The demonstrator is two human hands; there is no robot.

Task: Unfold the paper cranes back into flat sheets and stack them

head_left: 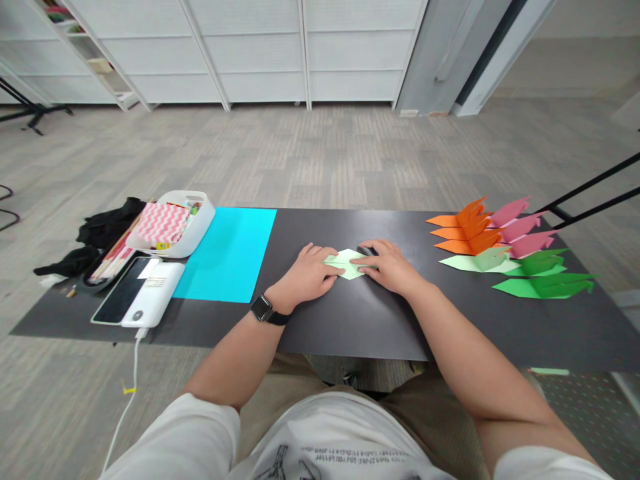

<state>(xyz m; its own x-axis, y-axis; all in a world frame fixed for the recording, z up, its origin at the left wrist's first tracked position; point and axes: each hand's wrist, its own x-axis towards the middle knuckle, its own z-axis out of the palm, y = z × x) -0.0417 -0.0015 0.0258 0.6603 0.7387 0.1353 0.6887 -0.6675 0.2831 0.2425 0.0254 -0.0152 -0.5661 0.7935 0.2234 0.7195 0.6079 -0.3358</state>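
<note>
**Pressing Pale Green Paper (349,264) Flat on the Dark Table (345,327)**

Holds the paper, folded to a small pointed shape, at the middle of the table, near the body. Rests with the left hand (311,275) on the left end of it, fingers a little spread, palm down, nothing gripped inside. Touches the right end with index finger and thumb of the right hand (387,267), half open. Under its fingers, also a dark object (369,251), partly hidden; not possible to tell if gripped.

On the right side of the table, folded paper figures in rows: orange figures (467,230) far, pink figures (523,228) beside them, then one pale green figure (485,261) and green figures (547,280) nearer. To the left, a flat blue sheet (233,253), with a white basket (199,239) at its far left corner and a white device (154,297) near.
</note>
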